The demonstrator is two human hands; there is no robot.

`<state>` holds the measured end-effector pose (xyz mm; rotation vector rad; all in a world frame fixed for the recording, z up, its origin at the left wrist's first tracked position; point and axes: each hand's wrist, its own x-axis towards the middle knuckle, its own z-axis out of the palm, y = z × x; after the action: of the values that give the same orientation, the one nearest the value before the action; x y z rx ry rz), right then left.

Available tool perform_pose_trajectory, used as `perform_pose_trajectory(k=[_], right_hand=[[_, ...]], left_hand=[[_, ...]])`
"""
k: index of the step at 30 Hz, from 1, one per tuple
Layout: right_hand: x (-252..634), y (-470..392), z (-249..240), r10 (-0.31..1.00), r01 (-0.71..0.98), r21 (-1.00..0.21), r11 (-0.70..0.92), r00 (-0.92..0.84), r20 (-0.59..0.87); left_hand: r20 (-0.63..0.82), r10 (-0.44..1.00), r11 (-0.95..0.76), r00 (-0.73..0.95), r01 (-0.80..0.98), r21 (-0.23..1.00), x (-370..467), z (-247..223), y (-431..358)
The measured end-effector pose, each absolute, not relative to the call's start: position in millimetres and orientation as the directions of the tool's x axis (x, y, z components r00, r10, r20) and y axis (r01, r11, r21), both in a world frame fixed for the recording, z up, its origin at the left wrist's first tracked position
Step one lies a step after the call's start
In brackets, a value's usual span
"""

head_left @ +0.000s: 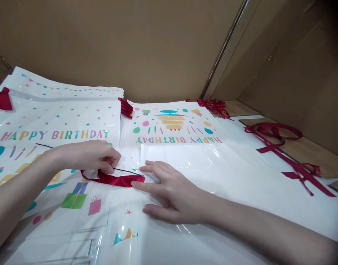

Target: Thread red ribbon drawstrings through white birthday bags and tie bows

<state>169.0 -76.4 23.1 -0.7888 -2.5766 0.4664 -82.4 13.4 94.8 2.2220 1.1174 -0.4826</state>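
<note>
My left hand (pixel 88 154) is closed with fingers curled round a thin dark rod (pixel 128 171), whose two ends stick out on either side. A red ribbon (pixel 120 180) loops beneath that hand and runs right; whether the fingers also grip it is hidden. The rod's right tip meets the ribbon's right end. My right hand (pixel 171 193) lies with fingers spread on a blank white sheet (pixel 213 169), one fingertip touching the ribbon. Under my left hand is a glossy white sheet printed with HAPPY BIRTHDAY (pixel 55 135), gifts and stars.
Another printed sheet (pixel 174 119) lies behind, its lettering upside down from here. Bunched red ribbons (pixel 213 106) and loose red ribbon pieces (pixel 292 162) lie at the right. Red ribbon ends (pixel 126 108) show beside the left stack. Brown cardboard walls (pixel 116 44) rise behind and at the right.
</note>
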Motion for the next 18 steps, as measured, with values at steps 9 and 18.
perform_pose_trajectory(k=[9,18], right_hand=[[165.4,-77.1,24.5,0.579,0.479,-0.357,0.802,-0.770,0.267],[165.6,-79.3,23.2,0.594,0.512,-0.327,0.795,-0.767,0.243]], left_hand=[[-0.377,0.624,-0.608,0.684,0.728,0.316,-57.9,82.5,-3.7],[-0.423,0.643,-0.570,0.638,0.768,0.292,-79.4,94.4,13.3]])
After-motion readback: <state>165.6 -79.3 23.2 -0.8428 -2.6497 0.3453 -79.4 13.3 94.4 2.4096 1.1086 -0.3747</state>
